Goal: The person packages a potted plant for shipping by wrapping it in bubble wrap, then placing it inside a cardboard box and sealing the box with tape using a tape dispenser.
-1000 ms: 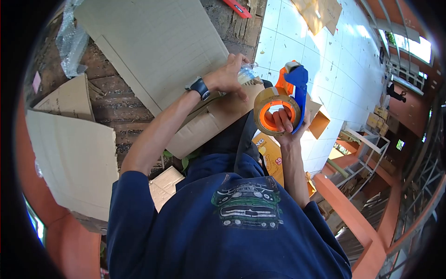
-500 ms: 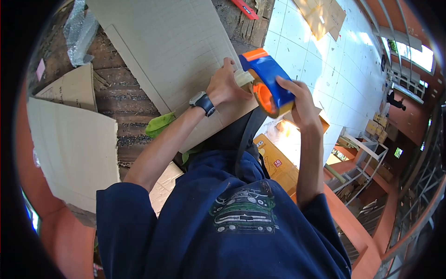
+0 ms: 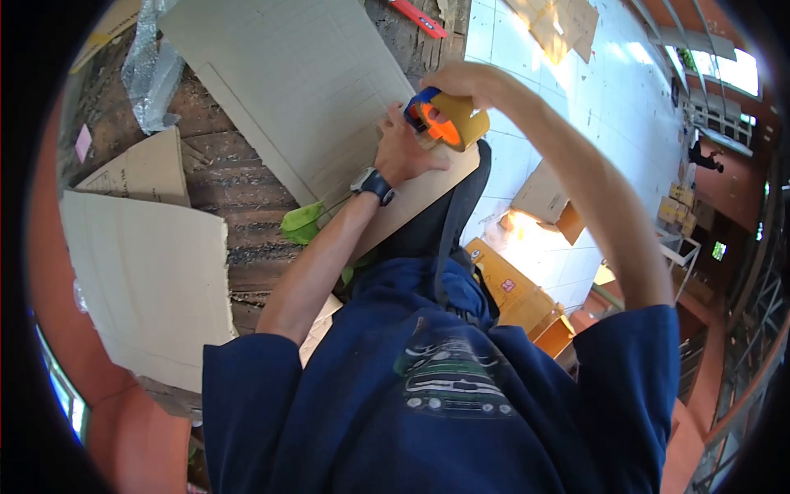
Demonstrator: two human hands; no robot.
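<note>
Presently, my left hand (image 3: 401,155) is over the narrow cardboard piece (image 3: 432,188) on my lap, with the fingers spread and the thumb apart; my right hand (image 3: 462,81) has its fingers closed around the tape dispenser (image 3: 421,109), at the far end of this piece; the tape roll (image 3: 471,123) sits in it, quite thick. As I judge, the work is partly done; the cardboard is already in a narrow form, but its taping does not look finished; if any tape sticks to it, I cannot tell. A green leaf (image 3: 302,223) shows beside it; the large cardboard sheet (image 3: 288,90) lies beyond.
</note>
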